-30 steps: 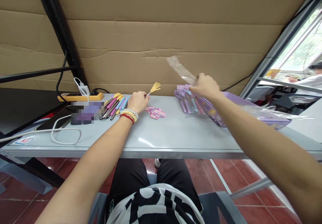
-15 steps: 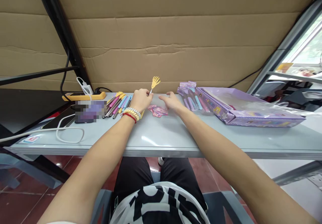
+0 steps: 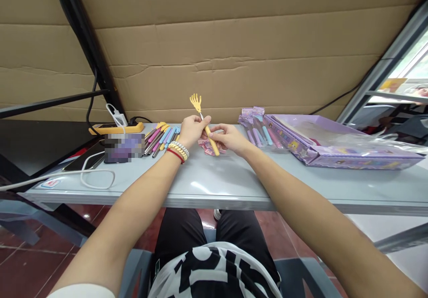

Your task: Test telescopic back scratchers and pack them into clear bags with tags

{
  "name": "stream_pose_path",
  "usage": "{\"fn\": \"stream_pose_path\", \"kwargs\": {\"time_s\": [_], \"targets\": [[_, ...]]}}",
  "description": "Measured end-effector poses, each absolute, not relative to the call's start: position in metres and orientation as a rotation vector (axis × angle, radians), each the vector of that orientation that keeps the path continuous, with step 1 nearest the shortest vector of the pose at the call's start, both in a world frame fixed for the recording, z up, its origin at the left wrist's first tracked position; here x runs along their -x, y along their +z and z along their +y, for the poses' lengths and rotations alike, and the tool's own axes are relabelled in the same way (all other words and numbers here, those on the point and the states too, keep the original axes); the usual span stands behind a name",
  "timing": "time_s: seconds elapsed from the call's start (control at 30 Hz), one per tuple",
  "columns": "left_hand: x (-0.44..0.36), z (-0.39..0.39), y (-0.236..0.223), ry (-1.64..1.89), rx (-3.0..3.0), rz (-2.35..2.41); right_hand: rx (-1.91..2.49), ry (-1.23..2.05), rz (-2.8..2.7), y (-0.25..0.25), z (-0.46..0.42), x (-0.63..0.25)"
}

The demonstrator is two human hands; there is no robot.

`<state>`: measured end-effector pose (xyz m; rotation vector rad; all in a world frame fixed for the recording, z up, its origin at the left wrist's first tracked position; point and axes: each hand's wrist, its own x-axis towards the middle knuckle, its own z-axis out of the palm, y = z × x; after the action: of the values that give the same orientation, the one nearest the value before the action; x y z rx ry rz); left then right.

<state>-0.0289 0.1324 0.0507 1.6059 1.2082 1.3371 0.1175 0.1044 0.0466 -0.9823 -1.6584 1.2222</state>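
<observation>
My left hand (image 3: 193, 130) is closed round the shaft of a yellow back scratcher (image 3: 213, 145), its hand-shaped head pointing up and its handle slanting down to the right. Close against that handle is my right hand (image 3: 232, 139), thumb and fingers bent together; whether they pinch the handle or a card, I cannot tell. Small pink printed cards (image 3: 204, 146) lie on the table beneath. Left of my hands is a row of back scratchers (image 3: 160, 138) with pink, blue, purple and yellow handles. On the right, several bagged back scratchers (image 3: 259, 133) carry pink cards at the top.
A purple printed box (image 3: 347, 159) with clear plastic film stands on the right of the grey table (image 3: 220, 186). A phone (image 3: 122, 148), a white cable (image 3: 96, 171) and a yellow power strip (image 3: 135, 128) are at the left. Cardboard (image 3: 234, 43) closes off the back.
The back scratcher has swung so that its handle shows between my hands, the head now further left. My right hand has moved from beside the cards to the handle, its fingers closing.
</observation>
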Motion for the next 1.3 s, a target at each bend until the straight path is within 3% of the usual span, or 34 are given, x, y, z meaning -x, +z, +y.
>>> {"fn": "stream_pose_path", "kwargs": {"time_s": [0.23, 0.4, 0.57, 0.8, 1.13, 1.3], "targets": [[0.026, 0.123, 0.054, 1.425, -1.901, 1.194, 0.866, 1.302, -1.847, 0.053, 0.101, -0.127], [0.033, 0.120, 0.055, 1.385, -2.359, 1.339, 0.948, 1.210, -1.693, 0.051, 0.109, -0.135], [0.041, 0.129, 0.048, 0.883, -2.603, 1.432, 1.199, 1.067, -1.494, 0.045, 0.123, -0.139], [0.042, 0.136, 0.039, 0.377, -2.753, 1.350, 1.862, 0.559, -1.707, 0.040, 0.130, -0.149], [0.041, 0.132, 0.043, 0.241, -2.760, 1.354, 1.883, 0.845, -1.841, 0.044, 0.121, -0.143], [0.041, 0.133, 0.041, 0.243, -2.764, 1.361, 1.743, 0.793, -1.827, 0.038, 0.127, -0.145]]}}
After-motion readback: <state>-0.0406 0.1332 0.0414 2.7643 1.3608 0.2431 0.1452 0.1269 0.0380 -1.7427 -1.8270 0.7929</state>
